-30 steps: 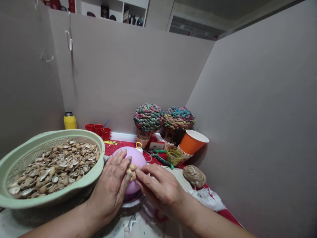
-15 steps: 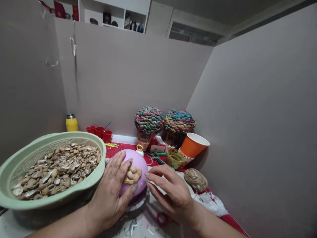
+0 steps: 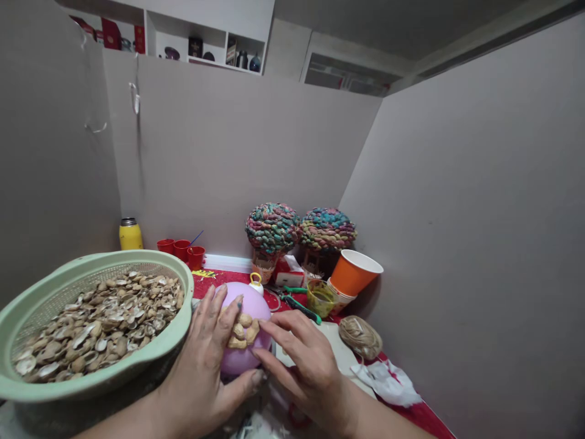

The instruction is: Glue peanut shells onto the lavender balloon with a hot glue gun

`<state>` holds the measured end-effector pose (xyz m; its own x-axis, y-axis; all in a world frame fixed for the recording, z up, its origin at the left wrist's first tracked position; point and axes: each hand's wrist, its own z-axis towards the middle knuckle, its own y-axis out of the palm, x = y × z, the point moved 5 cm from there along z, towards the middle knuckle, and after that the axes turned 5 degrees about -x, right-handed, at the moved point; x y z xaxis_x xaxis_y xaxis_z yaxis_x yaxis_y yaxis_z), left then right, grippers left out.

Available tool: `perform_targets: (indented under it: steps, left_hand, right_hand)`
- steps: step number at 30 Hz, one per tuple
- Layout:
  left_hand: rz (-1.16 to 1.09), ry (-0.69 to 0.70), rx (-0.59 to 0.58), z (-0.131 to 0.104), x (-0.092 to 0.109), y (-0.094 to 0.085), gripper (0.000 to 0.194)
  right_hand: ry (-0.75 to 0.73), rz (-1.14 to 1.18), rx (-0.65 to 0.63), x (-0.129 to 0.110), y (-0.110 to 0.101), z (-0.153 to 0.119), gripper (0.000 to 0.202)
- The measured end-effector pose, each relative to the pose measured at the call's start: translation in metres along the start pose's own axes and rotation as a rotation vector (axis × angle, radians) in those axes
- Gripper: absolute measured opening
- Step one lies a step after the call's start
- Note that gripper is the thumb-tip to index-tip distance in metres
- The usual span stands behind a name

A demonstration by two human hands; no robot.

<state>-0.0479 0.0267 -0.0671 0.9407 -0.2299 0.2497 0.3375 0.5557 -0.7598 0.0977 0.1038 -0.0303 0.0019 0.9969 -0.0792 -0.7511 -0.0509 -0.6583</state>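
A purple balloon (image 3: 244, 296) sits low in front of me, with several peanut shells (image 3: 244, 332) clustered on its near side. My left hand (image 3: 205, 347) cups the balloon from the left, fingers spread over its surface and thumb along the bottom. At the right of the cluster, the index finger and thumb of my right hand (image 3: 306, 360) close about the edge of one peanut shell. The balloon's underside is hidden behind my hands.
To the left stands a green colander (image 3: 187, 305) full of shells. Behind are red cups (image 3: 196, 257), a yellow bottle (image 3: 130, 235) and two colourful yarn-like domes (image 3: 274, 228). Right are green-handled pliers (image 3: 301, 305), an orange paper cup (image 3: 351, 274) and a twine ball (image 3: 360, 336).
My right hand has moved left and slightly down, its fingertips now at the peanut shells. My left thumb has shifted down and right along the balloon. The view has tilted up slightly.
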Motion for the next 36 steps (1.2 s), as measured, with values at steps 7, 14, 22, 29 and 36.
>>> perform_targets:
  steps: [7,14,22,29,36]
  left_hand:
    - [0.063,0.024,0.016,0.001,0.0005,0.0028,0.083]
    - [0.071,0.035,0.036,0.0012,0.0001,0.0015,0.078]
    - [0.053,0.032,0.029,0.0027,-0.0016,0.0019,0.077]
    - [0.053,0.007,0.017,0.0028,-0.0025,0.0023,0.078]
    - [0.039,0.008,0.004,0.0005,-0.0014,-0.0009,0.08]
  right_hand:
    - [0.045,0.081,-0.024,0.0004,0.0033,0.0018,0.031]
    - [0.037,0.133,-0.056,0.0039,0.0044,0.0032,0.028]
    - [0.035,0.113,-0.026,0.003,0.0069,0.0047,0.026]
    - [0.032,0.112,-0.004,0.0039,0.0064,0.0042,0.026]
    - [-0.01,0.112,-0.014,0.0074,-0.0006,0.0041,0.032]
